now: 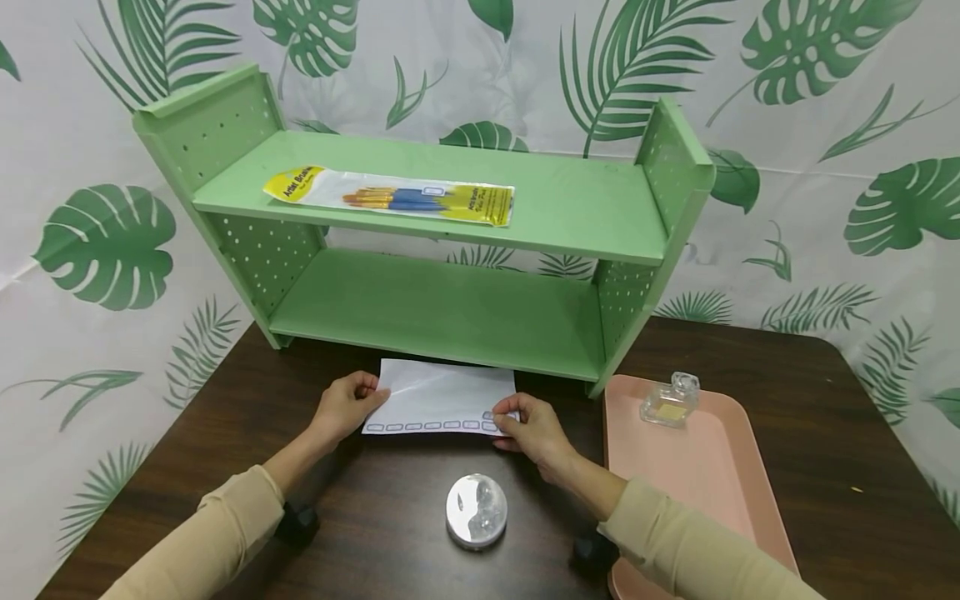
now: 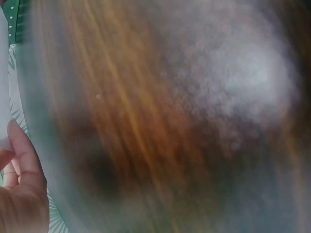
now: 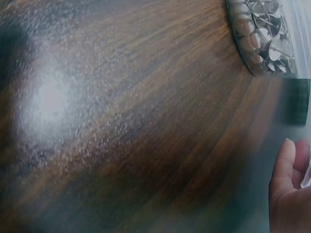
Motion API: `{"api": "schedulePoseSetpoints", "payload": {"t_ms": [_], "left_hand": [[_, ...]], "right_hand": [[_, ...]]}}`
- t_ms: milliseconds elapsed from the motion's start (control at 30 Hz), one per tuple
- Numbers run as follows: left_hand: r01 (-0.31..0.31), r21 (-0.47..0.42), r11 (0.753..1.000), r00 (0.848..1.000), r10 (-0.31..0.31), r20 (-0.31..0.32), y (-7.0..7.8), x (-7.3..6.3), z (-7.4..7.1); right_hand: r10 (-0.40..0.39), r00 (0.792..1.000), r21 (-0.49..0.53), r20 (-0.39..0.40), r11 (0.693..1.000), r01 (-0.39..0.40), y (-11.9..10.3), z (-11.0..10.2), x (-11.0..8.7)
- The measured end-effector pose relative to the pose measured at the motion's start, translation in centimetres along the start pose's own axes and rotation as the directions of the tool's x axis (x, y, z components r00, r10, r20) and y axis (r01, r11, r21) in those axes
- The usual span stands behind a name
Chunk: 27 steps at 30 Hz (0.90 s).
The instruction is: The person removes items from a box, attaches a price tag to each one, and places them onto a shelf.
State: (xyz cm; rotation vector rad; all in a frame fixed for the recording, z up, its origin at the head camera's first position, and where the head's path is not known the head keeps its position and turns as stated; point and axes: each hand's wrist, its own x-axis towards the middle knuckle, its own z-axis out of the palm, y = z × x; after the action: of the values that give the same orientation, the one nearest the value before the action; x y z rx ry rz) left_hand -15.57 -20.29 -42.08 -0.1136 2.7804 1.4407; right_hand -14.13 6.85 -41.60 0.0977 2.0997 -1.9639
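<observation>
Pinching paper (image 1: 444, 395), right hand (image 1: 537, 432) partly hides its edge.

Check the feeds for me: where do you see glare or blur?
Head view: mostly clear, bright reflections on the round container; left wrist: badly blurred across most of the frame, whitish glare upper right, left hand clearer at the left edge; right wrist: glare on the tabletop at left, haze lower right.

"How does the white sheet (image 1: 442, 392) look from there?"
"On my feed, a wide rectangle, slightly bowed, small outlined labels (image 1: 432, 426) lining its near edge."
"Where?"
"Just before the green shelf (image 1: 450, 304), left hand (image 1: 348, 406) and right hand (image 1: 536, 432) pinching opposite sides. I can't tell whether it touches the bench (image 1: 397, 508)."
</observation>
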Motion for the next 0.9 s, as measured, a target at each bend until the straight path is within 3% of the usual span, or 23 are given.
{"api": "schedulePoseSetpoints", "payload": {"t_ms": [333,900], "left_hand": [[-0.036,-0.006,0.999,0.999,0.036,-0.019,-0.06,0.02,0.15],[-0.092,-0.024,0.995,0.993,0.09,-0.071,-0.15,0.07,0.61]], "right_hand": [[-0.003,0.999,0.028,-0.032,1.0,0.004,-0.02,0.02,-0.17],[-0.012,0.997,-0.045,-0.081,0.999,0.009,0.12,0.03,-0.38]]}}
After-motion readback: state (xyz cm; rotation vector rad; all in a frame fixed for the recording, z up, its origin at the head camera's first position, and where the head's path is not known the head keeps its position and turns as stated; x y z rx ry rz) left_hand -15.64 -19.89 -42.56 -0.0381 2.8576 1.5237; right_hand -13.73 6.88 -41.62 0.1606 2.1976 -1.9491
